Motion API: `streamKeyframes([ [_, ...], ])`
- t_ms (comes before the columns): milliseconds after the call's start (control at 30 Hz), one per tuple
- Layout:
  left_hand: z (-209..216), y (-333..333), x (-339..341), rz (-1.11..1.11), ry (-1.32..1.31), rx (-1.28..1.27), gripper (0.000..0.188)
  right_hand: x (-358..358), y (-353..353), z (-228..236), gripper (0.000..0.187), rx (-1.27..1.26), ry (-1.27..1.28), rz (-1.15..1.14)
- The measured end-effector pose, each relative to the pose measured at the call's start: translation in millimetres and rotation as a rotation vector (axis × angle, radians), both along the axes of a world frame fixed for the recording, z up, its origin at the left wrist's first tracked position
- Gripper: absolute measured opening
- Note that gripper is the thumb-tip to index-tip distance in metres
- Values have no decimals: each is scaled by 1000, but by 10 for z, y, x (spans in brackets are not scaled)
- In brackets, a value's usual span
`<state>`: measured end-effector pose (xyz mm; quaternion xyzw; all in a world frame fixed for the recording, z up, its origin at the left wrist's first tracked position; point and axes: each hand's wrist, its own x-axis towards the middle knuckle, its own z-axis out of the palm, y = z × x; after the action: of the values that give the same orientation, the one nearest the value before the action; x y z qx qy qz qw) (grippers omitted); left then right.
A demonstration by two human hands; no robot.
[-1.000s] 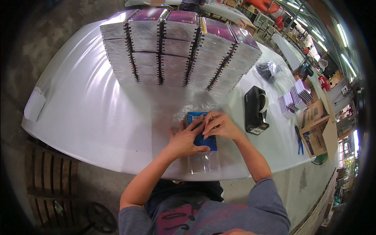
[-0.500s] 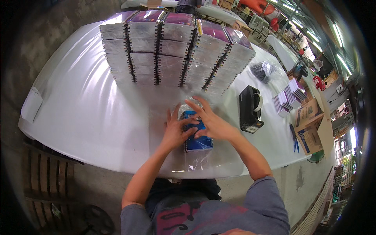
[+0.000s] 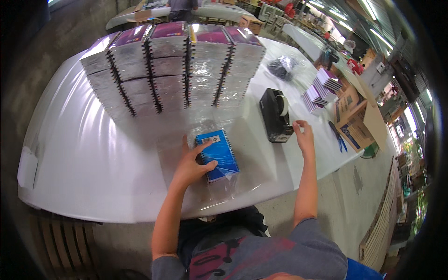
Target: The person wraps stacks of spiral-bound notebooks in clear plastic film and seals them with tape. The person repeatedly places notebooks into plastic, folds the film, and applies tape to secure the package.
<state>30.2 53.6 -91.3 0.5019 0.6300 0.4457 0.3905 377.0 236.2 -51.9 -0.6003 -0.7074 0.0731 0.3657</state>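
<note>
A blue spiral-bound notebook (image 3: 221,156) lies on clear plastic film (image 3: 186,198) in front of me, a small label near its top. My left hand (image 3: 190,165) rests across its left side, fingers spread and thumb on the cover, pressing it rather than gripping it. To the right stands a black tape dispenser (image 3: 269,116) with a pale tape roll (image 3: 283,105). Just beside its near right end is my right hand (image 3: 304,136), thumb and forefinger pinched together. Whatever is between those fingertips is too small to make out.
Tall stacks of wrapped spiral notebooks (image 3: 170,70) line the table's far side. At right are purple-covered booklets (image 3: 319,91), a crumpled plastic bag (image 3: 285,67), blue-handled scissors (image 3: 339,138) and an open cardboard box (image 3: 355,114). A person (image 3: 181,9) stands in the background.
My right hand has left the notebook and moved right to the tape dispenser. My left hand stays on the notebook, now more uncovered. The whole view has shifted.
</note>
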Motion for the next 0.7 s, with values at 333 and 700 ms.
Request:
streamKeyframes([
  [333, -28, -21, 25, 58, 116, 73, 64, -52, 205, 18, 31, -738, 786, 83],
  [700, 58, -83, 31, 75, 76, -20, 64, -28, -159, -407, 28, -489, 1180, 142],
])
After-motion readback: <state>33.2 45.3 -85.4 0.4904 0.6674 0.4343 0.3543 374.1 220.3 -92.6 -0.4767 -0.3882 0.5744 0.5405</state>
